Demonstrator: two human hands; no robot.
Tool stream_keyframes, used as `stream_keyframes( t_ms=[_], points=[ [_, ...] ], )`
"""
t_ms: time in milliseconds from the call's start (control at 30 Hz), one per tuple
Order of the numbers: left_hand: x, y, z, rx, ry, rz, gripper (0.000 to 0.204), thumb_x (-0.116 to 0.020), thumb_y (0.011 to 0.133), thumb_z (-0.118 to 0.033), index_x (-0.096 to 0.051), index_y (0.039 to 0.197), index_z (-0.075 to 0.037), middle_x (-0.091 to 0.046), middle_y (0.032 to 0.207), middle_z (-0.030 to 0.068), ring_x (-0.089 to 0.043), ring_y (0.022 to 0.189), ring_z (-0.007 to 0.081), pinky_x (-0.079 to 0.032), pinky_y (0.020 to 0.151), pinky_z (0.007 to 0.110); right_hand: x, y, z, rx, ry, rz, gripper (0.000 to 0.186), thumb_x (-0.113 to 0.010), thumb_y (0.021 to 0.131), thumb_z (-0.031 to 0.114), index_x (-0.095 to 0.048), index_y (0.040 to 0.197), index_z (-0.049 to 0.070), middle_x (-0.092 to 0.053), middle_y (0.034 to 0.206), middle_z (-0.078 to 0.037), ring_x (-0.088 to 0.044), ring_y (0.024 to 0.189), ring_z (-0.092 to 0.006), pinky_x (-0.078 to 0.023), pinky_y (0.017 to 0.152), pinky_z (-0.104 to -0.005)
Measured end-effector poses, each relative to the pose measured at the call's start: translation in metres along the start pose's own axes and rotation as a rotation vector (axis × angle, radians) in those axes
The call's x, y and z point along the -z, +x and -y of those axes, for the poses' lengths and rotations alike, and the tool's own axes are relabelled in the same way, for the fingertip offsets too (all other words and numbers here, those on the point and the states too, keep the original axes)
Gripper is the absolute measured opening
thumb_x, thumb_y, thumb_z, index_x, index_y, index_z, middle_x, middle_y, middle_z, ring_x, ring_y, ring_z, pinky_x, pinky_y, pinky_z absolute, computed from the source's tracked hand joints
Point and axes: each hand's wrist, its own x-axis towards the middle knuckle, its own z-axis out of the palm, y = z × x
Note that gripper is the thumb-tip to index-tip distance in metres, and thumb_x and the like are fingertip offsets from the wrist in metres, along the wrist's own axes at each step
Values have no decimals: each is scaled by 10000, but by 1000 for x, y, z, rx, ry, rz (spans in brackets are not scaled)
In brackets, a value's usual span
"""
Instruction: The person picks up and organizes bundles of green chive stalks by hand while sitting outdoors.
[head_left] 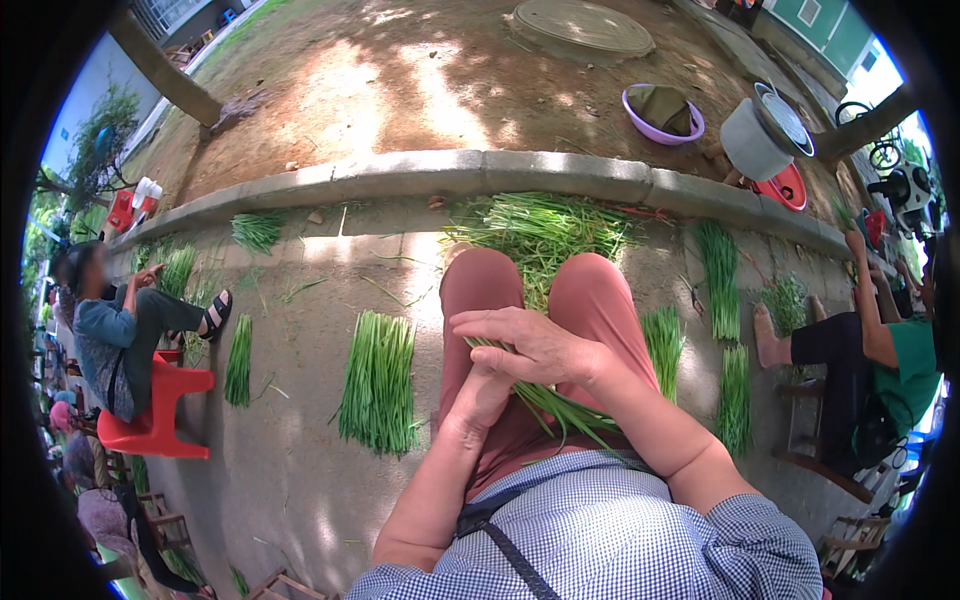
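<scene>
My left hand (480, 400) and my right hand (525, 340) are together over my lap, holding a bunch of long green stalks (560, 405) between them. My right hand lies across the top with its fingers together, pointing left; my left hand is underneath, partly hidden, around the bunch. The leafy ends trail down to the right across my thigh. Beyond my knees is a loose heap of greens (540, 218). Aligned bundles lie on the pavement to my left (377, 385) and beside my right knee (662, 350).
A person on a red stool (150, 420) sits at left, another in green (900, 370) at right, both near more bundles (718, 280). A concrete kerb (400, 180) borders a dirt patch holding a purple basin (645, 125), a pot (750, 140) and a round cover (583, 27).
</scene>
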Motion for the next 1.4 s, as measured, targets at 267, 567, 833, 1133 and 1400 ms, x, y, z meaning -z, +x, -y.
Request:
stream_keyframes(
  t_ms=[267, 567, 833, 1133, 1400],
  points=[
    [2, 3, -18, -32, -372, -104, 341, -468, 950, -374, -496, 781, -79, -538, 795, 68, -490, 724, 144, -443, 696, 283, 28, -46, -13, -520, 466, 6, 659, -574, 895, 307, -285, 1385, -27, -447, 1337, -204, -442, 1241, -243, -353, 1027, -322],
    [8, -4, -31, -73, -246, -396, 352, -502, 939, -370, -604, 903, -35, -595, 912, 54, -546, 841, 128, -453, 780, 285, 53, -79, 18, -643, 431, 116, 377, -594, 837, 139, -533, 1171, -27, -639, 920, -92, -601, 842, -161, -474, 778, -296],
    [23, -2, -36, 109, -357, -533, 377, -546, 902, -424, -602, 898, -51, -626, 747, 62, -591, 592, 154, -510, 546, 282, 111, -102, 24, -585, 232, 88, 372, -670, 790, 6, -561, 1143, -36, -646, 997, -70, -591, 905, -107, -487, 785, -242],
    [35, 2, -36, 130, -495, -505, 355, -545, 901, -418, -600, 893, -68, -619, 701, 42, -555, 523, 116, -453, 438, 216, 138, -138, 28, -721, 191, -447, 147, -658, 817, 100, -647, 921, -4, -620, 759, 9, -544, 681, -40, -457, 626, -199],
    [37, 2, -30, 99, -473, -545, 417, -546, 892, -460, -559, 927, -45, -588, 697, 48, -538, 528, 150, -428, 456, 262, 111, -135, 26, -735, 136, -391, 172, -614, 866, 131, -650, 913, -31, -612, 735, 1, -544, 677, -52, -466, 624, -217]
  ],
)
